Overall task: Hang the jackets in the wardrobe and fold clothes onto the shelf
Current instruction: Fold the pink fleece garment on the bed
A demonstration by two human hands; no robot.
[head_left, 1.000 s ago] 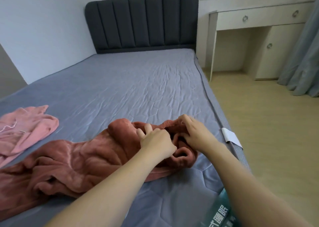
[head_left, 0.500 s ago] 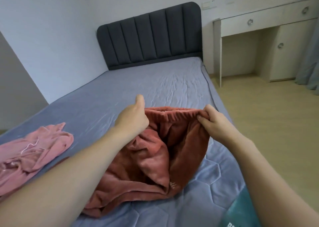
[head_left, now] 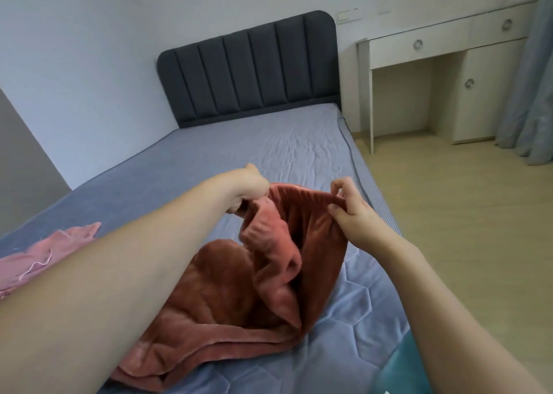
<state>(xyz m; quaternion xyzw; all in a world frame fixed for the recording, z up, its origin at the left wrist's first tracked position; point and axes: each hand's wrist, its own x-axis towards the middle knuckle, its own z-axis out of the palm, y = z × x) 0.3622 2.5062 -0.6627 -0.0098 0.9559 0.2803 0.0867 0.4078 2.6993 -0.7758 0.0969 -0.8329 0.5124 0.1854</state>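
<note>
Rust fleece garment [head_left: 239, 289] waistband stretched between left hand [head_left: 251, 190], right hand [head_left: 348, 211]

Plush rust fleece garment [head_left: 239, 297], quilted matt mattress cover [head_left: 269, 142], padded fabric headboard [head_left: 251, 67]

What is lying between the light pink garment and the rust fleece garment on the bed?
In the head view, only the left forearm crosses there.

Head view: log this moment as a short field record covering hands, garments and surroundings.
left hand: grips one end of the rust fleece garment's upper edge
right hand: pinches the other end of that edge
rust fleece garment: top lifted, lower part lying on the bed
pink garment: crumpled on the bed, left, untouched
headboard: dark, padded
white desk: right of the bed, drawers shut
</note>
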